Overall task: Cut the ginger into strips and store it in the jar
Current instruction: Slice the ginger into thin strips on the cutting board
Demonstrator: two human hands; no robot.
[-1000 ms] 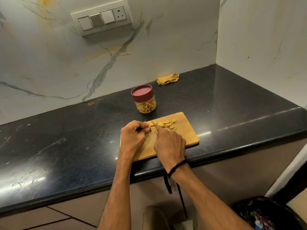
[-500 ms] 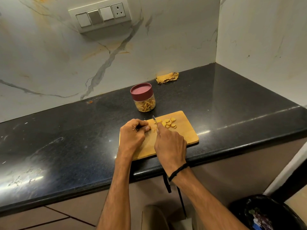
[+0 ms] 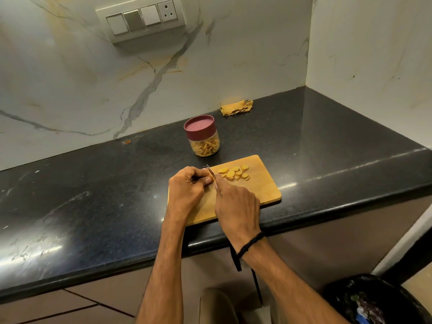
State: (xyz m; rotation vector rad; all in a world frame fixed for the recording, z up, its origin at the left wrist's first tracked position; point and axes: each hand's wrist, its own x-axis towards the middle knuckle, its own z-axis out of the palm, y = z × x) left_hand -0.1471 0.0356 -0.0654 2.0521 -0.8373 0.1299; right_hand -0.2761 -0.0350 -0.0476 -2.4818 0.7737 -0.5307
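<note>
A wooden cutting board (image 3: 264, 185) lies at the front edge of the black counter. Several yellow ginger slices (image 3: 233, 173) are piled near its far edge. My left hand (image 3: 188, 189) is curled over the board's left part, fingertips pressed down on a ginger piece that is mostly hidden. My right hand (image 3: 236, 206) grips a knife (image 3: 211, 171), whose blade points away from me and stands right beside my left fingertips. Behind the board stands a clear jar (image 3: 204, 136) with a maroon lid on it, partly filled with ginger strips.
A crumpled yellow cloth (image 3: 236, 108) lies at the back by the wall. A switch plate (image 3: 140, 18) is mounted on the marble wall. A dark bin (image 3: 371, 300) with rubbish sits on the floor at the lower right. The counter (image 3: 93, 202) stretches to the left.
The knife blade has shifted left, away from the slice pile and up against my left fingertips. The head camera has tilted slightly, so everything sits a little lower in view.
</note>
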